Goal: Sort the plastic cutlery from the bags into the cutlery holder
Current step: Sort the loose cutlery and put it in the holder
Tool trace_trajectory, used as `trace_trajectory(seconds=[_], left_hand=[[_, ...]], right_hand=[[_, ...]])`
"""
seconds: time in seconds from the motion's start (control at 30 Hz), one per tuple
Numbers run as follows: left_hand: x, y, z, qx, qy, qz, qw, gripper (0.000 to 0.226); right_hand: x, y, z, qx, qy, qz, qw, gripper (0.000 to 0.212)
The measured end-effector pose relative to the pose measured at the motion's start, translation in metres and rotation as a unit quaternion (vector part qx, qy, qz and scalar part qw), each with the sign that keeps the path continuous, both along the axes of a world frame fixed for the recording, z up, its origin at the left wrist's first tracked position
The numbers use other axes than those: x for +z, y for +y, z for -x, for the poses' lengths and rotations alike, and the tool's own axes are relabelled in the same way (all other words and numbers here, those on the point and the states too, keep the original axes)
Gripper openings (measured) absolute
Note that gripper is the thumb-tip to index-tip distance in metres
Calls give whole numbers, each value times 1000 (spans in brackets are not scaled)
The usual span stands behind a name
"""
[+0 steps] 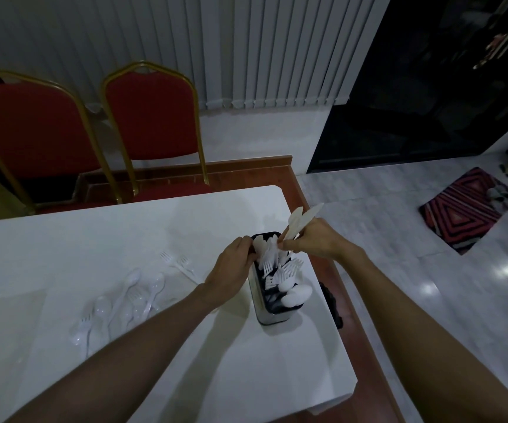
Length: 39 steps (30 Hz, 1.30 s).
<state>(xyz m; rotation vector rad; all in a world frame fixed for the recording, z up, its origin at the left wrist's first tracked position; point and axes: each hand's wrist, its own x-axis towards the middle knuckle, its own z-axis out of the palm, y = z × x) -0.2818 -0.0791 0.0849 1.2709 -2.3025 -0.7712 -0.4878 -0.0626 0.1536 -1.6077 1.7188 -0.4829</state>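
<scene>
a: grip status?
b: right hand [314,239] clenched round white knives [300,219], blades up, above far end of holder [266,317]. left hand [231,264] curled at far rim; on rim or on a white piece, cannot tell.
a: handling?
b: light, stiff, slick, likely brittle. take by handles, low down.
a: obstructions?
b: forks [269,264] and spoons [298,293] crowding the slots. clear cutlery [124,297] loose on table [94,239], left. dark object [332,303] just beside holder, right.
</scene>
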Motion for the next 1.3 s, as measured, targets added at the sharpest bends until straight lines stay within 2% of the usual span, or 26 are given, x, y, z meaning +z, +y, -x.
trace_trajectory(seconds=[0.13, 0.23, 0.37, 0.43, 0.53, 0.6, 0.73, 0.87, 1.0, 1.07, 1.2, 1.3], left_hand=[[5, 0, 0, 4, 34, 6, 999, 6], [7, -1, 1, 14, 56, 5, 998, 5], [9, 0, 0, 21, 69, 4, 997, 5], [10, 1, 0, 28, 82, -6, 996, 5], [13, 2, 1, 45, 100, -33, 993, 6], [15, 3, 2, 49, 108, -39, 992, 6], [16, 3, 1, 43, 117, -41, 991, 5], [20, 4, 1, 45, 118, -43, 991, 5], [21, 4, 0, 44, 120, -46, 991, 6], [21, 3, -1, 40, 123, -47, 990, 6], [21, 3, 0, 43, 123, -45, 990, 6], [22, 4, 0, 57, 134, -35, 989, 7]], right_hand=[[3, 0, 0, -12, -9, 9, 1000, 22], [-2, 2, -1, -3, 17, 12, 1000, 24], [-9, 5, -1, -36, 25, 65, 997, 25], [-15, 9, -3, -46, 32, 73, 996, 21], [-13, 18, -6, -43, -3, 65, 997, 14], [-7, 19, -8, -62, -28, 102, 992, 21], [-10, 18, -15, -84, -22, 179, 980, 17], [-24, 22, -18, -122, -25, 173, 977, 18], [-22, 21, -20, -126, -40, 162, 978, 8], [-18, 21, -20, -114, -53, 157, 980, 18], [-17, 14, -25, -84, 24, 214, 973, 19], [-31, 13, -20, -76, 43, 230, 969, 18]])
